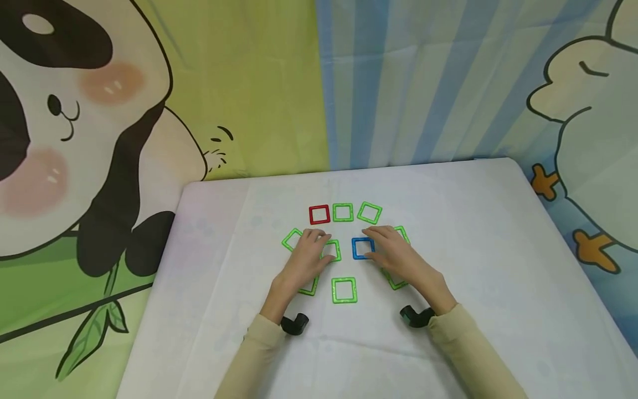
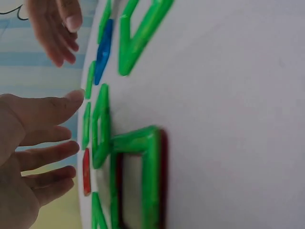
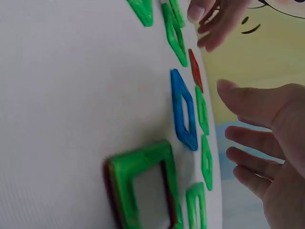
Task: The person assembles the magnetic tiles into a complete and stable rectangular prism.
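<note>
My left hand (image 1: 306, 256) is above the left side of a group of square plastic frames, partly covering a green frame (image 1: 337, 250). Its fingers are relaxed and apart, with nothing between them, as the left wrist view shows. On the other side, my right hand (image 1: 399, 253) reaches over a blue frame (image 1: 354, 249), fingers loosely extended and holding nothing. In the right wrist view, a gap separates that hand from the blue frame (image 3: 177, 101). More green frames lie partly hidden beneath both hands. At the back is a red frame (image 1: 311, 215).
Beside the red frame lie two green frames, one straight (image 1: 343, 220) and one turned (image 1: 369, 203). Another green frame (image 1: 344, 301) lies nearest the front. Black wrist-worn pieces (image 1: 295, 326) stick out by both cuffs. Printed curtains (image 1: 269, 88) stand behind the white table (image 1: 224, 266).
</note>
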A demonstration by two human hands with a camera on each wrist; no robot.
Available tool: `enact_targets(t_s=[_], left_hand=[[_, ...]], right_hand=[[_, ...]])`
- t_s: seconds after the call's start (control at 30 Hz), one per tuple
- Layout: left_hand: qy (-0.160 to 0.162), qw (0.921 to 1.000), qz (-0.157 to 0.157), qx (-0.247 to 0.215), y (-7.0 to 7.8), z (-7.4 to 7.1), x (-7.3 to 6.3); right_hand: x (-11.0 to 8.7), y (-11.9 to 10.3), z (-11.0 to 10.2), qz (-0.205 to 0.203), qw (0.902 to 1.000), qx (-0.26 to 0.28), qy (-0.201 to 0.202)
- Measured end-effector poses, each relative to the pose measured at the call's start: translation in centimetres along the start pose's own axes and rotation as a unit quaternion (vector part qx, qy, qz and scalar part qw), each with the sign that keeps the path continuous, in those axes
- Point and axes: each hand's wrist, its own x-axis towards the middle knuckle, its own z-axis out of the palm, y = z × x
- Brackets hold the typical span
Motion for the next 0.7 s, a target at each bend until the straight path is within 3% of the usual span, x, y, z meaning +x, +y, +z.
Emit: enact_targets(t_s=[0.23,0.7], left_hand=[[-0.022,0.9997,-0.006,0.007,0.0,1.4,0.8],[-0.031,0.9995,-0.006,-0.005,0.1,1.9,0.9]], right_hand=[[0.9,0.0,1.4,0.008,0.9992,-0.011,-0.037],[1.1,-0.2,1.9,-0.005,0.9991,-0.031,-0.029]])
